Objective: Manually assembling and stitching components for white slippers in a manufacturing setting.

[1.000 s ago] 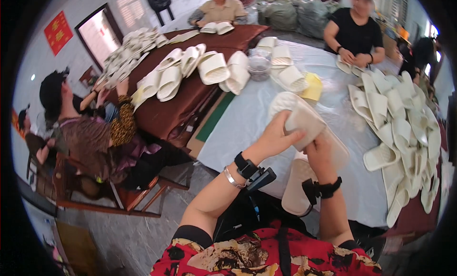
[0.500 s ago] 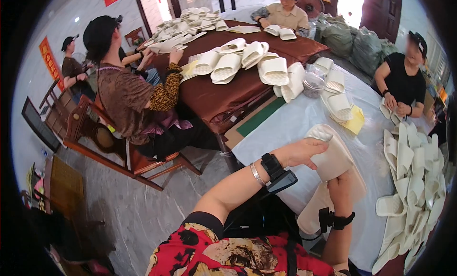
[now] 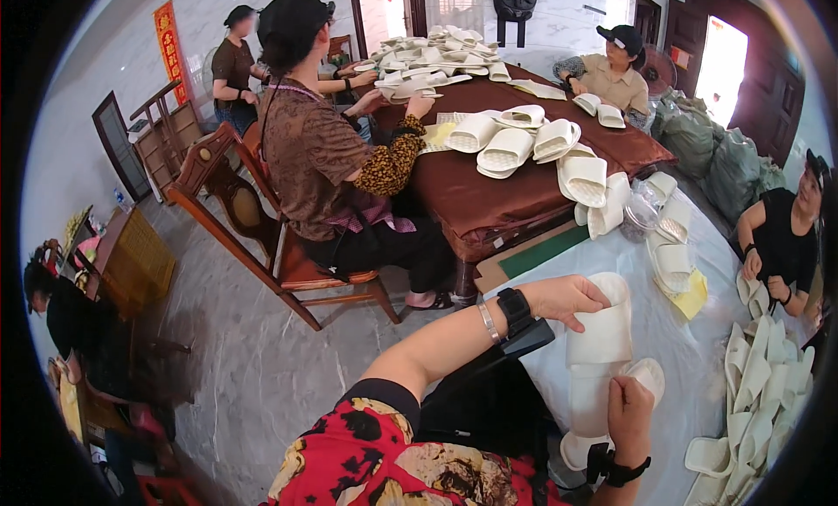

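Slipper (image 3: 601, 338), cream, at the near left edge of the white-covered table (image 3: 698, 344)

Head view.

- Left hand (image 3: 567, 302): thumb and fingers pinching the slipper at the upper part of its strap; toe end projecting beyond them.
- Right hand (image 3: 629, 412): curled into a fist just beside the slipper's lower part; whether anything is gripped inside cannot be told.
- Pale rounded piece (image 3: 649, 377): partly behind the right fist. Pale end (image 3: 580, 451): beside the right wrist. Whether both belong to one second slipper is unclear.
- Slipper heap (image 3: 755, 384): along the table's right edge.
- Yellow sheet (image 3: 694, 298) and clear tub (image 3: 642, 206): toward the table's far left corner.

Step in hand, as judged: handling one slipper at its strap. Next move, as judged, calls for a secure left pinch and right fingers clear of the neighbouring piece, lest the two snag.
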`<state>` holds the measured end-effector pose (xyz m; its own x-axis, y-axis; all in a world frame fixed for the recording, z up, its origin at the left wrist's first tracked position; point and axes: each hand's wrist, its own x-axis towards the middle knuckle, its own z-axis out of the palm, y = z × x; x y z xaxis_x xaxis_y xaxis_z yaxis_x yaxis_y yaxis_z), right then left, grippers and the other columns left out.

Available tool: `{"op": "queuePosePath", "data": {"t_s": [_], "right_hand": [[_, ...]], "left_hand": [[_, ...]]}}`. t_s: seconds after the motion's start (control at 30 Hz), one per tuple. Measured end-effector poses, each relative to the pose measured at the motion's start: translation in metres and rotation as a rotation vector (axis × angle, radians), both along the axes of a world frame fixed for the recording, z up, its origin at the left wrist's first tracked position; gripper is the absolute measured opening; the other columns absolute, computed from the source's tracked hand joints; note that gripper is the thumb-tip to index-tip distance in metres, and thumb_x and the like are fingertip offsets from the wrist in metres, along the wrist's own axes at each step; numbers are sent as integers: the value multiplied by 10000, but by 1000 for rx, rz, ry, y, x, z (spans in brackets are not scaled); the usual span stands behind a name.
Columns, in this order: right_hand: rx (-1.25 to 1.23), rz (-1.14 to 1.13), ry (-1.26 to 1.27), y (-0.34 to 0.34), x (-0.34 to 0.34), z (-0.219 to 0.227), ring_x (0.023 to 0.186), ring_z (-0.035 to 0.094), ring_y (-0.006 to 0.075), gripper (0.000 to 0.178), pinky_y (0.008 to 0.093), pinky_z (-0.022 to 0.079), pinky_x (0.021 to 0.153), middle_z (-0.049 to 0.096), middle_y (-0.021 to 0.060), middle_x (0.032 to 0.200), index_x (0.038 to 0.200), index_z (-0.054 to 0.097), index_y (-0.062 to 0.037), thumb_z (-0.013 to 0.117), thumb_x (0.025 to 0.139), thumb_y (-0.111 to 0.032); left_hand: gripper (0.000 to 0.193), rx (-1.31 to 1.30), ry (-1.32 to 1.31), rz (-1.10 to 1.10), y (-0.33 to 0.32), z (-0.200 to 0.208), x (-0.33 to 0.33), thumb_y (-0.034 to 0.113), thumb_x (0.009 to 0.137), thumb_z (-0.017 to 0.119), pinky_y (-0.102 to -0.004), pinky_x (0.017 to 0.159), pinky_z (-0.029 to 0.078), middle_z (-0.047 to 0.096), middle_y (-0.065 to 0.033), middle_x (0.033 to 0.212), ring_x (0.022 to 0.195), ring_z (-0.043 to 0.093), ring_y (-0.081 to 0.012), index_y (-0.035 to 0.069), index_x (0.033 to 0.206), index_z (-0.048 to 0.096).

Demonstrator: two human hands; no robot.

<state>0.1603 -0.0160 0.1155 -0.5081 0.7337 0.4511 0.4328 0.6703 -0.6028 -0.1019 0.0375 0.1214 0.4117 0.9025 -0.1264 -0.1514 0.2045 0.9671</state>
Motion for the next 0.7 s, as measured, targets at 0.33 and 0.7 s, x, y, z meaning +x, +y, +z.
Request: {"op": "queuePosePath", "data": {"t_s": [0.33,0.7], "right_hand": [[27,-78,-150,-20,34,-8,640,569,370,105,424,431,582,586,186,679,732,574,25,610,794,-51],[77,-308,-216,-44,85,-2,640,572,354,83,418,429,574,591,165,679,724,584,4,623,775,-50]], "left_hand": [[242,459,508,424,69,-113,8,117,773,597,-336,692,515,692,-100,831,766,649,-217,59,989,688],[229,308,376,562,68,-60,33,109,904,495,-280,637,513,677,-101,866,696,637,-145,-26,1058,598]]}}
